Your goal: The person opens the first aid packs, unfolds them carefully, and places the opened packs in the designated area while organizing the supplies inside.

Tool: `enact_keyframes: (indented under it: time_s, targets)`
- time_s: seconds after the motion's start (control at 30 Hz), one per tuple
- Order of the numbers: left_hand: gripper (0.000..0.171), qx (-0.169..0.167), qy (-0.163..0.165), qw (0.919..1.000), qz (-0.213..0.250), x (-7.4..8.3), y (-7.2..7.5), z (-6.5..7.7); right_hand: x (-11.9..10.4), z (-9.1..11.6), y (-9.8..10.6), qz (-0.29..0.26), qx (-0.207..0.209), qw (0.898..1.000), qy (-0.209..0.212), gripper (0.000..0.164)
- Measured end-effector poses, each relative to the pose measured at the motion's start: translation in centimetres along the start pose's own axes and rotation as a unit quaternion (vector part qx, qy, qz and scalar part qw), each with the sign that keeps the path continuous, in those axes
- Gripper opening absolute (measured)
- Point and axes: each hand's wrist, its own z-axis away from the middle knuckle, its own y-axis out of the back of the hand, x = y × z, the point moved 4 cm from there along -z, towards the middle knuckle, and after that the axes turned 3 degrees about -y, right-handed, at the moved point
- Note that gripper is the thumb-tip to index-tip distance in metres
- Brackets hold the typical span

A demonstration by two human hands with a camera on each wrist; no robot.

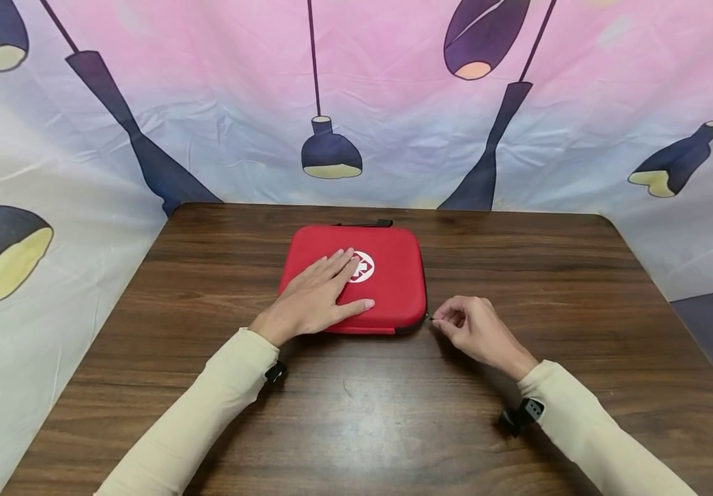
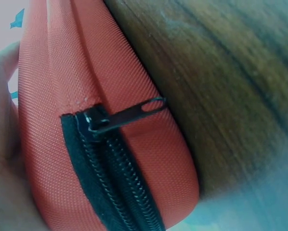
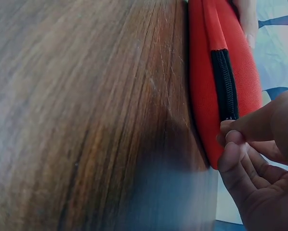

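A red first-aid case (image 1: 387,289) with a white round emblem lies flat on the table, its lid down. My left hand (image 1: 313,293) rests on the lid with fingers spread. At the case's front right corner my right hand (image 1: 474,327) pinches a small zipper pull (image 1: 430,318) between thumb and fingertips. In the right wrist view, the fingers of the right hand (image 3: 259,154) hide most of that pull, below the black zipper (image 3: 225,82). Another pull (image 2: 134,113) hangs loose from the zipper's end in the left wrist view.
The brown wooden table (image 1: 567,275) extends around the case on all sides. A black strap (image 1: 365,223) shows at the case's back edge. Behind the table hangs a printed cloth (image 1: 257,103) with lamp pictures.
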Motion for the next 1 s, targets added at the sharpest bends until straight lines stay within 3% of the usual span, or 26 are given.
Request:
enact_keyframes:
  time_s: [0.53, 1.0]
  targets:
    - [0.096, 0.003, -0.004, 1.0000, -0.001, 0.1, 0.1, 0.1, -1.9, 0.6, -1.5, -0.017, -0.027, 0.999, 0.023, 0.012]
    - [0.096, 0.003, 0.000, 1.0000, 0.003, 0.0, 0.2, -0.2, -1.6, 0.3, -1.6, -0.022, -0.015, 1.000, -0.002, 0.017]
